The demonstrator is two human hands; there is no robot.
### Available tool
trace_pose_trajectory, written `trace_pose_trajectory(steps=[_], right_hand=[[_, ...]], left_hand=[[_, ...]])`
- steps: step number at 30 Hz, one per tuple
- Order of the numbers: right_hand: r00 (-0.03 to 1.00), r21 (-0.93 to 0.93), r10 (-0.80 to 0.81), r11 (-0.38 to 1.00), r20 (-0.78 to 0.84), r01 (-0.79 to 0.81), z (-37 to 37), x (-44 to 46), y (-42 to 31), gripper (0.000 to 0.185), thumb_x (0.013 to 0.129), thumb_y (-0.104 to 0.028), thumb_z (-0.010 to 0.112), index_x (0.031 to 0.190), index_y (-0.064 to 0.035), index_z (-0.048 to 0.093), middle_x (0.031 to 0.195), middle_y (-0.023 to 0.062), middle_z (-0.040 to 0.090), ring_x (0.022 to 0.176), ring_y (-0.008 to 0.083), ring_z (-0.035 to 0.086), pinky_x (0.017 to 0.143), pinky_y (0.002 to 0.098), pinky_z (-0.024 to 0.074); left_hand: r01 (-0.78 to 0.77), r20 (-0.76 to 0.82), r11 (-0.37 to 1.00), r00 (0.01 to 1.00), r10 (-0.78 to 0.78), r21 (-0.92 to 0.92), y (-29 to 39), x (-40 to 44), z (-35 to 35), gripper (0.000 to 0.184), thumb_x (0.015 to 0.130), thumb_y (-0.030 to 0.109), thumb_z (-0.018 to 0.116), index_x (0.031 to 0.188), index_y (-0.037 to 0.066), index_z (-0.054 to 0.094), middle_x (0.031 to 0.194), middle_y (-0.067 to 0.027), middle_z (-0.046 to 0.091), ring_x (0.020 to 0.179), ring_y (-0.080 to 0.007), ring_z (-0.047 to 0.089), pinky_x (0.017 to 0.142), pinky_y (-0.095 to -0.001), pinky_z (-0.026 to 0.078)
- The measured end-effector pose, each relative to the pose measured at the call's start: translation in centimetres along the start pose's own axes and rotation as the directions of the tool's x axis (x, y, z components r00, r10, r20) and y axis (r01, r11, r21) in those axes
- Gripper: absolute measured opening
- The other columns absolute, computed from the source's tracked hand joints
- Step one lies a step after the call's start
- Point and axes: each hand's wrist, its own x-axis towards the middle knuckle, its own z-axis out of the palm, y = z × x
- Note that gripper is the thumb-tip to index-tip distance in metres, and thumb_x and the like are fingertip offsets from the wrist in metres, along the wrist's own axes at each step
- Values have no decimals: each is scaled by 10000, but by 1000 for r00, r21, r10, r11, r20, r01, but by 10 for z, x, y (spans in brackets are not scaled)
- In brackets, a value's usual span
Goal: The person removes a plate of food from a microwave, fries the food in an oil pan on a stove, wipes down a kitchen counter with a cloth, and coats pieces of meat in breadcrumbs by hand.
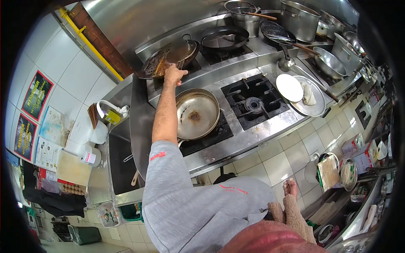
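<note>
My left hand (174, 76) reaches out over the back left burner, fingers closed. Against its fingertips is a round metal utensil (180, 54), tilted over a dark wok (148, 67); whether it is a lid or a strainer is unclear. Brown, oily residue or food shows inside the wok. Beneath my left forearm a wide, scorched steel frying pan (196, 117) sits on the front burner. Low on the right, my right hand (290, 187) is beside a beige towel (295, 213). Its fingers are small and partly hidden, so their grip cannot be made out.
A black pan (224, 39) stands on a back burner, with large pots (298, 20) further right. Right of the bare front burner (254, 104), a white plate (289, 87) lies on a metal tray (315, 109). A dark sink (120, 162) and a white faucet (101, 109) are left.
</note>
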Motion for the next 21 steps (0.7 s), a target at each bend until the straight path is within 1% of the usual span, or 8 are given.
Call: trace_pose_trajectory(steps=[1,2,3,5,7,11,13,21], right_hand=[[1000,-8,-4,1000,9,4,-2,-1,-1,29,776,-60,470,801,-63,484,682,50,534,561,145,531,433,224,414],[1000,-9,-5,1000,7,5,-4,-2,-1,29,776,-60,470,801,-63,484,682,50,534,561,145,531,433,224,414],[1000,-2,-14,1000,28,14,-5,-3,-3,31,772,-59,473,800,-59,487,680,50,532,561,146,530,435,223,415],[999,5,-26,1000,46,26,-7,-5,-6,34,768,-57,477,800,-55,489,677,49,529,561,147,528,438,221,415],[998,18,-2,1000,-68,3,-7,-5,-6,30,757,-52,453,750,-79,464,648,52,506,513,162,503,393,238,401],[1000,-55,24,998,3,-24,-20,-5,-3,41,754,-46,456,746,-86,462,644,49,503,514,164,506,386,239,397],[994,38,2,999,-111,2,-10,-11,-3,55,744,-42,462,720,-90,455,643,48,503,516,161,511,376,236,387],[1000,34,-11,999,-30,12,-12,-5,5,42,745,-56,484,719,-81,464,653,40,507,539,152,522,381,226,387]], left_hand=[[-63,-59,976,995,77,208,1,-2,3,541,673,180,671,1148,36,453,1057,-178,512,622,-218,614,514,-308,524],[-119,5,934,992,124,337,2,-3,4,444,709,160,613,1117,26,503,1028,-190,561,773,-265,623,655,-347,514],[-120,6,935,992,126,334,0,1,7,444,709,160,613,1117,26,503,1028,-190,561,773,-265,623,655,-347,514],[-168,-33,791,973,230,589,-9,16,16,285,763,131,511,1021,32,579,989,-194,590,920,-305,584,766,-384,479],[-189,-23,764,966,258,616,-4,10,12,256,781,124,466,980,34,601,1000,-190,588,942,-314,572,793,-390,465],[-174,-1,673,968,252,719,25,-14,-4,276,805,134,411,964,47,618,1006,-169,592,965,-317,561,810,-394,457],[-167,13,661,973,232,732,31,-15,-7,282,806,141,410,973,47,616,1033,-160,584,979,-312,556,815,-394,455],[-160,55,601,981,188,783,15,-9,-10,277,789,123,454,1011,46,601,1071,-153,571,1010,-297,543,833,-390,443]])
